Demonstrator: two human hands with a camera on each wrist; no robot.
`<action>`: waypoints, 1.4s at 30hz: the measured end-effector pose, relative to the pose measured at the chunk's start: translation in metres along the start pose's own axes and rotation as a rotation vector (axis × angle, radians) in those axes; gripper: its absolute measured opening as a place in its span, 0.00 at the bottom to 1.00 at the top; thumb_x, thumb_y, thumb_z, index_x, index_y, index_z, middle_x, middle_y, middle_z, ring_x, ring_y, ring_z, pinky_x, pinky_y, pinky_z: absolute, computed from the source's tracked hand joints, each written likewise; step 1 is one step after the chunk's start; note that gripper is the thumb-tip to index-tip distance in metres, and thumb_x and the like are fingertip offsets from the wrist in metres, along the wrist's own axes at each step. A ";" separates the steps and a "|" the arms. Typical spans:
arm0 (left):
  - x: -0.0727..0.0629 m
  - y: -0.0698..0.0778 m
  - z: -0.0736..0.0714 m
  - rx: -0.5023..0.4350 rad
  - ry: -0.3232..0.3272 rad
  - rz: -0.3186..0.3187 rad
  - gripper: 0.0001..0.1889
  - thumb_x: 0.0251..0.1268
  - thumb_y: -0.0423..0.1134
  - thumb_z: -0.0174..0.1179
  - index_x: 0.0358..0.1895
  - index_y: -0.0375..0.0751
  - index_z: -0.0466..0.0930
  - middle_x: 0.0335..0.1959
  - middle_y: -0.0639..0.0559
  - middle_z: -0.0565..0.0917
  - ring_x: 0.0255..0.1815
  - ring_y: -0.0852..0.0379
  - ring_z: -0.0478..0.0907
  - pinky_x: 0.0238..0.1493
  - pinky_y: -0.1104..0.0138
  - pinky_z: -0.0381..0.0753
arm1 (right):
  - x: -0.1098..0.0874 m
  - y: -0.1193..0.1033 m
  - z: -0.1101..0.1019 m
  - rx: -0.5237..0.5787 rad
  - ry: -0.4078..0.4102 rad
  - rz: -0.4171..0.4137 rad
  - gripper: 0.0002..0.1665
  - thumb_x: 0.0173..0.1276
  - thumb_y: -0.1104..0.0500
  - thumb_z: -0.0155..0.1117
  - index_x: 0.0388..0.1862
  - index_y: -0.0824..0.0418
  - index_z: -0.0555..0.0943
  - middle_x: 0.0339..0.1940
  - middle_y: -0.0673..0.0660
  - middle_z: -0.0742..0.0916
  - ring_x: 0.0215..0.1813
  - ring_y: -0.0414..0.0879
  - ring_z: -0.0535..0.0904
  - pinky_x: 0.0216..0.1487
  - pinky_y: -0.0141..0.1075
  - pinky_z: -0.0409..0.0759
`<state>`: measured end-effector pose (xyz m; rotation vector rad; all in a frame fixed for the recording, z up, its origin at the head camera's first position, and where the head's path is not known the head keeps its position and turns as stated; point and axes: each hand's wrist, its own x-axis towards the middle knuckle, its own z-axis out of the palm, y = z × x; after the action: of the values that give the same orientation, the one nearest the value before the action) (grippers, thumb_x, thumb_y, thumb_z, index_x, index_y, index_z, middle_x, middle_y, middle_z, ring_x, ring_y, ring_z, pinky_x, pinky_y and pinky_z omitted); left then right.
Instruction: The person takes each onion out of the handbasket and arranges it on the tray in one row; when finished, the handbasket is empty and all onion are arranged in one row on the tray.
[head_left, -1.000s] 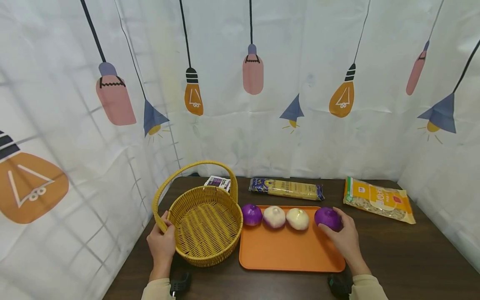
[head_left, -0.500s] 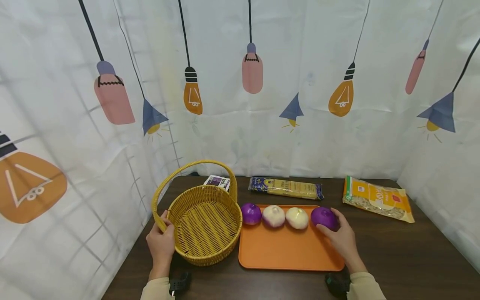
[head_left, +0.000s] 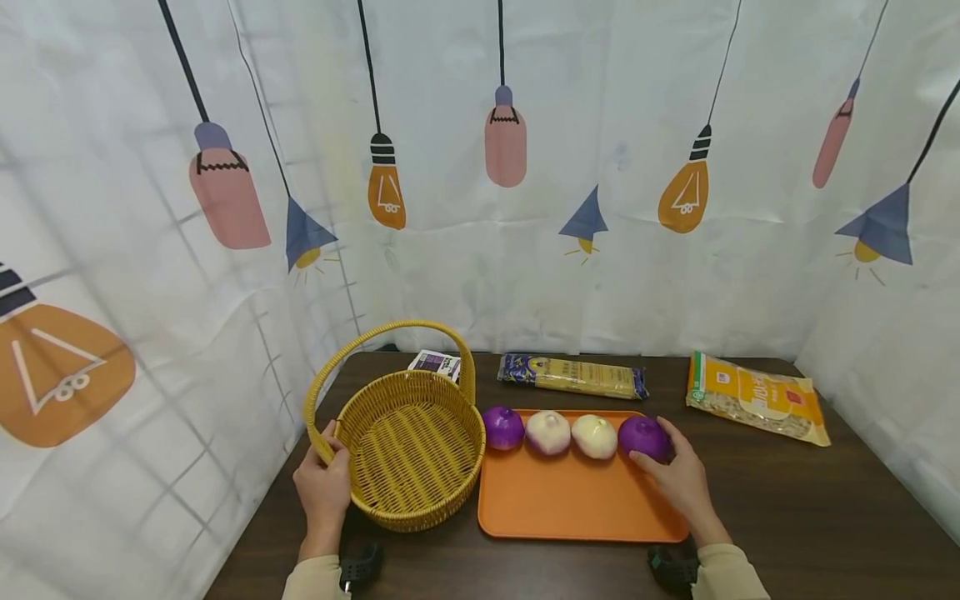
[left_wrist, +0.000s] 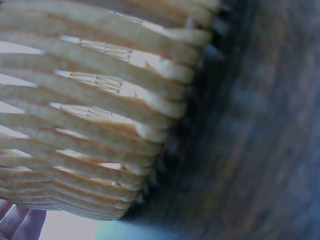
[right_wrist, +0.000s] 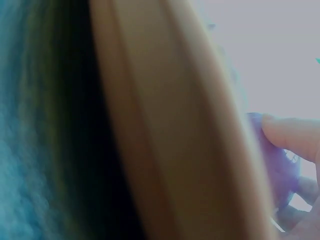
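Note:
My left hand (head_left: 322,479) grips the near-left side of a yellow woven basket (head_left: 416,458), where its tall handle meets the rim. In the left wrist view, the slatted basket wall (left_wrist: 95,110) fills much of the picture, and a few fingers (left_wrist: 27,225) show at the bottom left. My right hand (head_left: 681,482) holds a purple onion (head_left: 642,437) at the back right of an orange tray (head_left: 562,508), thumb in front and fingers round its far right side. The right wrist view shows the thumb (right_wrist: 295,136) against that onion (right_wrist: 281,175); the tray's blurred edge crosses this view.
Along the tray's back edge sit another purple onion (head_left: 503,428), a white-and-purple one (head_left: 547,433) and a whitish one (head_left: 595,437). Behind lie a long noodle-like packet (head_left: 573,377), a yellow bag (head_left: 757,398) and a small purple-and-white packet (head_left: 437,364). A printed curtain (head_left: 465,275) encloses the table.
The right hand has moved the purple onion slightly left, closer to the whitish onion. My left hand and the basket stay in place.

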<state>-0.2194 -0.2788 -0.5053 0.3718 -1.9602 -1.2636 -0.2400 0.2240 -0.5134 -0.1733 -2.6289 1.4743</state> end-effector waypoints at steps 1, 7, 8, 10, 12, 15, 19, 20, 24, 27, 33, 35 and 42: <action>0.000 0.000 0.000 0.001 -0.001 -0.002 0.10 0.66 0.31 0.52 0.35 0.32 0.84 0.57 0.47 0.83 0.10 0.65 0.55 0.17 0.72 0.58 | 0.000 0.000 0.000 -0.002 -0.001 0.001 0.52 0.64 0.50 0.69 0.79 0.61 0.52 0.75 0.71 0.61 0.71 0.69 0.60 0.65 0.62 0.63; -0.001 0.000 0.000 0.005 -0.001 0.003 0.09 0.65 0.30 0.53 0.33 0.32 0.82 0.57 0.46 0.82 0.11 0.64 0.55 0.17 0.72 0.58 | -0.001 -0.002 -0.002 0.007 0.002 0.002 0.53 0.63 0.49 0.70 0.78 0.63 0.52 0.76 0.70 0.60 0.72 0.68 0.57 0.67 0.62 0.60; -0.001 0.000 0.000 0.005 0.000 0.005 0.09 0.65 0.30 0.53 0.33 0.32 0.82 0.57 0.46 0.82 0.11 0.64 0.55 0.17 0.72 0.58 | -0.001 -0.002 -0.002 0.011 0.004 0.003 0.54 0.63 0.48 0.70 0.78 0.64 0.52 0.75 0.70 0.60 0.73 0.68 0.57 0.67 0.62 0.59; 0.000 0.000 0.000 0.005 0.002 0.010 0.09 0.65 0.29 0.53 0.34 0.32 0.83 0.57 0.46 0.82 0.11 0.65 0.55 0.17 0.72 0.58 | -0.001 -0.002 -0.002 0.021 0.011 0.004 0.54 0.63 0.47 0.70 0.78 0.64 0.52 0.75 0.70 0.61 0.73 0.67 0.57 0.68 0.61 0.59; -0.001 -0.001 0.000 0.007 0.006 0.015 0.09 0.65 0.29 0.53 0.35 0.33 0.84 0.57 0.47 0.83 0.11 0.65 0.55 0.17 0.73 0.58 | -0.001 -0.002 -0.003 0.036 0.020 0.007 0.54 0.63 0.45 0.69 0.77 0.65 0.52 0.75 0.70 0.62 0.73 0.66 0.58 0.68 0.60 0.59; -0.002 -0.001 0.000 0.011 0.012 0.019 0.09 0.64 0.29 0.53 0.36 0.33 0.84 0.56 0.47 0.83 0.11 0.66 0.54 0.17 0.73 0.58 | -0.002 -0.002 -0.004 0.060 0.040 0.011 0.53 0.64 0.42 0.67 0.77 0.65 0.53 0.74 0.70 0.63 0.73 0.65 0.59 0.68 0.58 0.60; -0.003 -0.001 -0.001 0.026 0.033 0.040 0.07 0.62 0.27 0.54 0.31 0.34 0.82 0.55 0.46 0.84 0.11 0.66 0.58 0.17 0.73 0.59 | -0.004 -0.003 -0.005 0.094 0.086 0.024 0.49 0.67 0.40 0.62 0.76 0.64 0.56 0.73 0.70 0.65 0.72 0.65 0.61 0.67 0.57 0.63; -0.003 -0.001 -0.001 0.031 0.040 0.048 0.06 0.61 0.27 0.55 0.30 0.34 0.82 0.54 0.46 0.84 0.14 0.65 0.64 0.18 0.74 0.60 | -0.005 -0.004 -0.005 0.101 0.100 0.029 0.49 0.68 0.39 0.61 0.76 0.64 0.56 0.73 0.70 0.65 0.71 0.65 0.62 0.67 0.58 0.63; -0.001 0.000 -0.001 0.038 0.066 0.078 0.06 0.59 0.26 0.57 0.28 0.35 0.82 0.52 0.45 0.85 0.38 0.53 0.83 0.29 0.79 0.66 | -0.008 -0.006 -0.007 0.121 0.146 0.037 0.46 0.69 0.39 0.59 0.75 0.64 0.58 0.72 0.70 0.66 0.69 0.66 0.63 0.65 0.60 0.64; 0.000 0.001 -0.002 0.036 0.050 0.075 0.06 0.59 0.24 0.56 0.31 0.34 0.83 0.53 0.45 0.85 0.52 0.47 0.81 0.35 0.82 0.66 | -0.007 -0.007 -0.008 0.127 0.176 0.028 0.45 0.70 0.39 0.58 0.74 0.64 0.60 0.71 0.70 0.66 0.68 0.66 0.64 0.64 0.61 0.64; 0.003 0.006 -0.014 0.069 0.008 0.027 0.12 0.57 0.22 0.53 0.42 0.34 0.81 0.58 0.47 0.82 0.54 0.47 0.78 0.33 0.80 0.64 | -0.007 -0.014 -0.010 0.165 0.217 0.034 0.43 0.69 0.39 0.58 0.74 0.62 0.62 0.72 0.67 0.67 0.70 0.64 0.62 0.64 0.61 0.62; 0.003 0.009 -0.019 0.077 -0.008 -0.004 0.14 0.58 0.23 0.54 0.48 0.35 0.79 0.60 0.46 0.81 0.56 0.47 0.77 0.36 0.81 0.64 | -0.007 -0.018 -0.011 0.176 0.207 0.042 0.43 0.69 0.38 0.58 0.74 0.61 0.62 0.73 0.67 0.66 0.71 0.65 0.61 0.65 0.61 0.61; 0.005 0.041 -0.039 0.033 -0.065 -0.084 0.27 0.67 0.36 0.56 0.67 0.37 0.61 0.63 0.42 0.73 0.58 0.44 0.73 0.50 0.65 0.72 | -0.006 -0.042 -0.024 0.093 0.135 -0.016 0.45 0.69 0.38 0.57 0.75 0.63 0.60 0.73 0.67 0.64 0.72 0.66 0.59 0.65 0.61 0.61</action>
<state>-0.1878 -0.2880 -0.4589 0.4392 -2.0405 -1.3128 -0.2318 0.2216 -0.4647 -0.2331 -2.4454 1.5186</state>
